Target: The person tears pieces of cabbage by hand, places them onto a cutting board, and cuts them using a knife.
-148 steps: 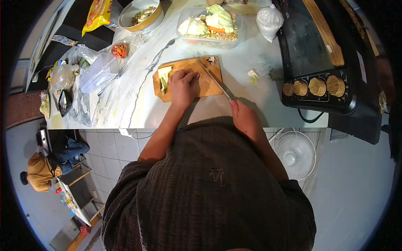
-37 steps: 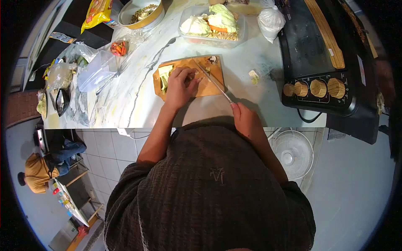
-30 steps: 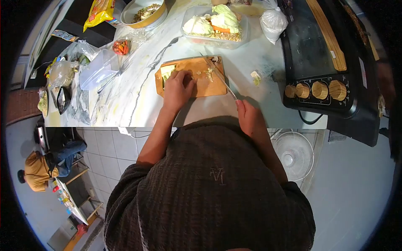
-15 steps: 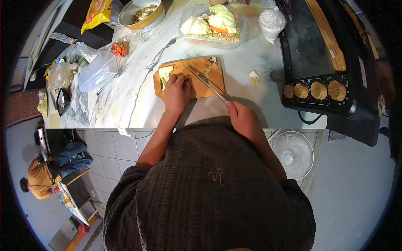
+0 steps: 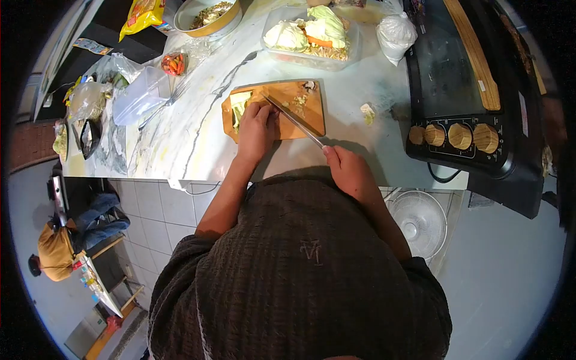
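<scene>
My right hand [image 5: 349, 171] is closed round the handle of a knife [image 5: 298, 122]. Its blade slants across the wooden cutting board [image 5: 313, 126], the tip pointing to the far left. Beside the blade, my left hand [image 5: 257, 132] presses on the board with bent fingers, over something small that they mostly hide. A pale green cabbage piece [image 5: 238, 105] lies at the board's left end, partly behind that hand. Small chopped bits [image 5: 300, 103] are scattered right of the blade, and a dark-and-white scrap [image 5: 310, 86] rests near the far right corner.
Beyond the board stands a clear tub [image 5: 282, 58] with cabbage and shredded food. A bowl [image 5: 233, 23], red chillies [image 5: 173, 63], an empty plastic container [image 5: 143, 99] and a fork [image 5: 161, 111] are leftward. Rightward are a white-filled bag [image 5: 396, 39] and black stove [image 5: 450, 66]. A person [image 5: 57, 249] sits lower left.
The view has shifted slightly, so the counter items sit a little differently. My left fingers have moved slightly forward on the board. The knife remains beside them in my right hand.
</scene>
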Tool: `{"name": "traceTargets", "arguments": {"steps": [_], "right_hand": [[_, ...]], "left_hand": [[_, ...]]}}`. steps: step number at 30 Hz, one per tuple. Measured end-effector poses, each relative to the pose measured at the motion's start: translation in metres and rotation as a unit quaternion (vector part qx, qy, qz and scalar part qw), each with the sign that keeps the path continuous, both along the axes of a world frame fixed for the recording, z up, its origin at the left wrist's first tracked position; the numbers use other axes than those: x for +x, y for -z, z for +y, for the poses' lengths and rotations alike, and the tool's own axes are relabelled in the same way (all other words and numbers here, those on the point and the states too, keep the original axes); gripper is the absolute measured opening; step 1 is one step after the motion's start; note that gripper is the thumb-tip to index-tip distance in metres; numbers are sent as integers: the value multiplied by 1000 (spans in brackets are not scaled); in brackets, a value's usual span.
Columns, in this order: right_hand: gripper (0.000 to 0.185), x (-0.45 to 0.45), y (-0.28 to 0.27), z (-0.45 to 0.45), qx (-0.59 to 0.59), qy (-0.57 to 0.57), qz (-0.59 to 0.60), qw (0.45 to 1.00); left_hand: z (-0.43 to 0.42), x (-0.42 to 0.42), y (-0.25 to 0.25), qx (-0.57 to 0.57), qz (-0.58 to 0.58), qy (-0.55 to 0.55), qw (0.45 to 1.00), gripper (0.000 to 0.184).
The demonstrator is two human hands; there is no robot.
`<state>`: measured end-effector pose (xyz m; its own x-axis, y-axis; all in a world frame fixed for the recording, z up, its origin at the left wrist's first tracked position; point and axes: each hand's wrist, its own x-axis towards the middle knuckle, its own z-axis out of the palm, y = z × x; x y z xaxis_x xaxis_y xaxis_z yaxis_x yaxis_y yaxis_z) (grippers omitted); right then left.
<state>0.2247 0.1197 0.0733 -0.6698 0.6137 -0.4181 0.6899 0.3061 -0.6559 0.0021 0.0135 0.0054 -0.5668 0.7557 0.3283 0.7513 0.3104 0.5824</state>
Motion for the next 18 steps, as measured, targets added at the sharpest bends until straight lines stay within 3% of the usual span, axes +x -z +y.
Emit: {"name": "traceTargets", "arguments": {"steps": [7,18], "right_hand": [[45,-5,3,-1,54,-24,-60,996],[43,17,7,-5,50,20,-2,999]], "left_hand": [[1,4,0,3,31,2,1000,11],[4,4,-4,-9,12,23,1000,13]]}}
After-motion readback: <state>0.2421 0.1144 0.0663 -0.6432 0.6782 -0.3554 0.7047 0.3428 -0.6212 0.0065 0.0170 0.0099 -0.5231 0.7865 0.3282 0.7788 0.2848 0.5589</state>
